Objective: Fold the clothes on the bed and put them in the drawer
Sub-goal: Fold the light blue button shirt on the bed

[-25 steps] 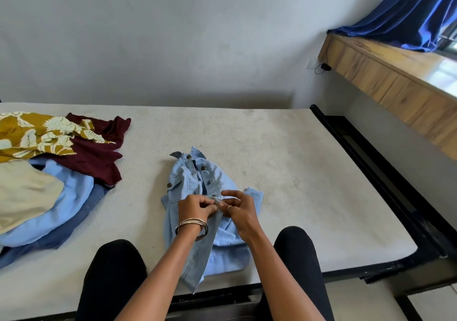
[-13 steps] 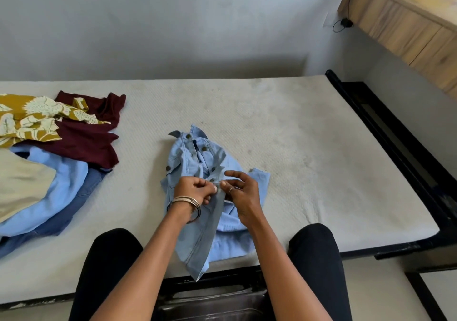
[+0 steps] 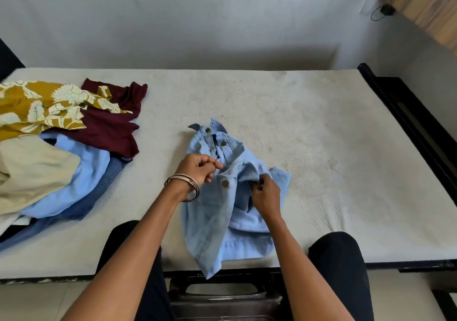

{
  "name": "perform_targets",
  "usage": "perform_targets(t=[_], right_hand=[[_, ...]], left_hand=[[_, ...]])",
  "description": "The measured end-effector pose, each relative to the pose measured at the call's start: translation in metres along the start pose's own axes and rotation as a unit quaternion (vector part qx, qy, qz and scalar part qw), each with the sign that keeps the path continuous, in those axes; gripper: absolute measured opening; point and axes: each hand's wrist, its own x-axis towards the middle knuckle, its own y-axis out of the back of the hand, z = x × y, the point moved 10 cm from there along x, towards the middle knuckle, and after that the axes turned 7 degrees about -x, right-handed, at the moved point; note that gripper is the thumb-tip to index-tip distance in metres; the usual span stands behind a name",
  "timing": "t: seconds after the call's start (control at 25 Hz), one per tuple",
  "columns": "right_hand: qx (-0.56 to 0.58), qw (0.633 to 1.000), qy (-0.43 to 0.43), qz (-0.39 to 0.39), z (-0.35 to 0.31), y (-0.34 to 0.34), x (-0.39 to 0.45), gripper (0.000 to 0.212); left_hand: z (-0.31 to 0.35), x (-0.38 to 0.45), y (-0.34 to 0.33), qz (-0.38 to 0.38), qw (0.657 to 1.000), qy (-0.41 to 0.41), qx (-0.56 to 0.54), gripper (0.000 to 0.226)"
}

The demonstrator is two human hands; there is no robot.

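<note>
A: Biggest first. Bed (image 3: 309,162) fills the frame, bare mattress, dark frame showing at 3 o'clock.

B: Pile?

A: Heap of clothes (image 3: 57,152) at 9 o'clock, all unfolded: mustard print top over maroon shirt, beige piece, pale blue and darker blue under. Prob. parked to one side so the middle stays free as work area.

B: Item in hand?

A: Light blue denim shirt (image 3: 222,212), centre, collar toward 12, hem hanging over the near mattress edge at 6. Front placket up, brass buttons showing.

B: Hands?

A: Left hand (image 3: 197,172), bangles on wrist, fingers curled, pinching the placket edge near a button. Right hand (image 3: 265,197) grips a fold of the other front panel at 3 o'clock of the left. Looks like buttoning up so the front lies flat before folding.

B: Progress?

A: Early, I'd say. No folded item or drawer in view.
</note>
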Motion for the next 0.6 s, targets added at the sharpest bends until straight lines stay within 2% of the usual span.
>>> perform_targets(t=[0.08, 0.12, 0.16, 0.2, 0.24, 0.28, 0.32, 0.36, 0.4, 0.48, 0.52, 0.56, 0.6], right_hand=[[0.079, 0.996, -0.019, 0.038, -0.001, 0.019, -0.001, 0.01], [0.106, 0.992, -0.043, 0.048, 0.0, 0.029, -0.002, 0.012], [0.129, 0.988, -0.071, 0.051, 0.005, 0.035, -0.001, 0.012], [0.151, 0.983, -0.097, 0.047, 0.008, 0.039, 0.0, 0.01], [0.177, 0.976, -0.122, 0.036, 0.008, 0.04, 0.001, 0.008], [0.23, 0.962, -0.144, 0.021, 0.008, 0.038, 0.004, 0.006], [0.296, 0.941, -0.166, 0.0, 0.005, 0.034, 0.006, 0.007], [0.362, 0.913, -0.187, -0.028, -0.001, 0.029, 0.005, 0.007], [0.418, 0.884, -0.202, -0.055, -0.008, 0.028, 0.002, 0.007], [0.502, 0.835, -0.209, -0.088, -0.023, 0.036, -0.002, 0.009], [0.534, 0.816, -0.198, -0.097, -0.027, 0.044, 0.0, 0.026], [0.556, 0.804, -0.187, -0.099, -0.028, 0.054, 0.002, 0.047], [0.566, 0.798, -0.18, -0.103, -0.027, 0.064, 0.002, 0.059]], left_hand=[[-0.01, -0.002, 0.007, 0.014, 0.998, -0.013, 0.06, 0.013], [-0.022, -0.007, -0.002, -0.024, 0.995, 0.005, 0.1, 0.016], [-0.047, -0.017, -0.022, -0.108, 0.979, 0.062, 0.16, 0.03], [-0.08, -0.036, -0.047, -0.212, 0.939, 0.14, 0.231, 0.043], [-0.109, -0.058, -0.065, -0.285, 0.885, 0.208, 0.303, 0.056], [-0.133, -0.069, -0.073, -0.29, 0.846, 0.238, 0.378, 0.073], [-0.147, -0.07, -0.075, -0.233, 0.838, 0.235, 0.435, 0.091], [-0.151, -0.068, -0.074, -0.148, 0.852, 0.221, 0.451, 0.103], [-0.151, -0.071, -0.074, -0.071, 0.87, 0.204, 0.443, 0.102], [-0.135, -0.078, -0.069, 0.027, 0.884, 0.153, 0.44, 0.081], [-0.125, -0.075, -0.062, 0.052, 0.884, 0.137, 0.445, 0.068], [-0.115, -0.064, -0.047, 0.086, 0.895, 0.133, 0.418, 0.053], [-0.111, -0.05, -0.025, 0.118, 0.911, 0.135, 0.371, 0.041]])
